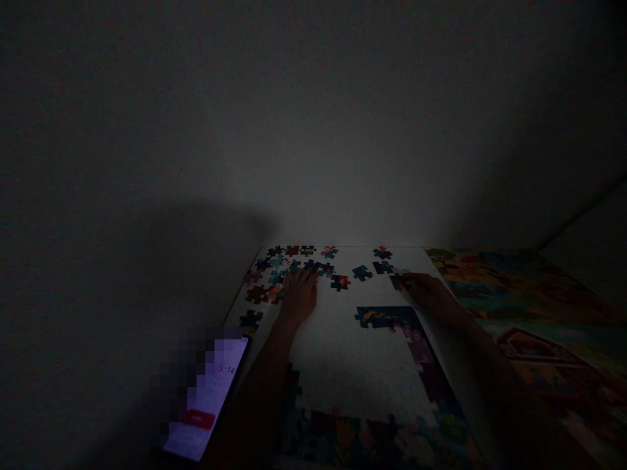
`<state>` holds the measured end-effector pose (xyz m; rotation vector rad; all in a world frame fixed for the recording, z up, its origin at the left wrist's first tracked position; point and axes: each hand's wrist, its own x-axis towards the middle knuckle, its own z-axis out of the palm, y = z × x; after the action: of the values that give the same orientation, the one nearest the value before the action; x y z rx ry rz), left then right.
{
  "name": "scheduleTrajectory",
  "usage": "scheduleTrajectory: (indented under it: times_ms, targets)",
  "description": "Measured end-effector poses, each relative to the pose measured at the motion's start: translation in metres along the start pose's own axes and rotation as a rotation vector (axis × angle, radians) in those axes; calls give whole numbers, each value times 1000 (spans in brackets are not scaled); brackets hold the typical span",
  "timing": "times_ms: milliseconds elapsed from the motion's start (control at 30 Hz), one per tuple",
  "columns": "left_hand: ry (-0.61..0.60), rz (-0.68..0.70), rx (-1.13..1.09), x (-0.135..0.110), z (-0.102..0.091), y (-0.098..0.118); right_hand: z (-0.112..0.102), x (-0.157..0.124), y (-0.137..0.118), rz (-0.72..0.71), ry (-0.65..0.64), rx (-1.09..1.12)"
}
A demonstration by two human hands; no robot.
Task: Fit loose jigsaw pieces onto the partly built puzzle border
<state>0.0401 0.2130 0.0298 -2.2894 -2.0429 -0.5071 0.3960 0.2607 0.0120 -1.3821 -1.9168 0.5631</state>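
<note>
both arms reach forward in the head view, the left hand [298, 295] lying flat, fingers apart, against loose puzzle pieces [277, 277] on a white board [343, 352], the right hand [431, 294] with fingers together on a dark piece [399, 282].

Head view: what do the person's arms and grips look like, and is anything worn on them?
The left grip and right grip are bare hands, with no gloves, cables or markings in view. The left forearm and right forearm look bare near the wrists, but farther back they fall into shadow, so sleeves cannot be ruled out there. It is too dim to tell whether there are rings or a watch.
</note>
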Motion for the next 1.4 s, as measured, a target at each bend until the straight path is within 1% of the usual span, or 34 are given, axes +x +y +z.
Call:
scheduleTrajectory:
  times_ms: [200,400,633,867,933,1000,1100,1200,1267,1333,1400]
  targets:
    - [-7,89,-23,-1,-2,-4,2,0,4,-6,10,-36]
    - [-12,133,-59,0,2,-3,5,-1,7,-25,30,-19]
    - [-7,118,-75,1,7,8,4,-2,-1,-3,23,-43]
    - [-22,191,-144,2,6,5,2,-3,-6,-20,33,-84]
    - [-32,220,-169,2,6,6,2,-2,-13,-14,36,-100]
    - [-39,248,-192,3,5,8,5,-2,-27,-26,45,-107]
    - [-41,278,-219,3,2,11,15,-5,-57,-121,15,-85]
    - [-34,288,-236,3,-1,14,29,-10,-89,-242,-78,-56]
    - [-31,285,-241,3,-2,14,38,-13,-102,-305,-165,-50]
    - [-30,280,-240,3,-2,14,44,-15,-108,-348,-235,-66]
    - [-33,278,-237,3,-1,14,49,-16,-106,-355,-264,-109]
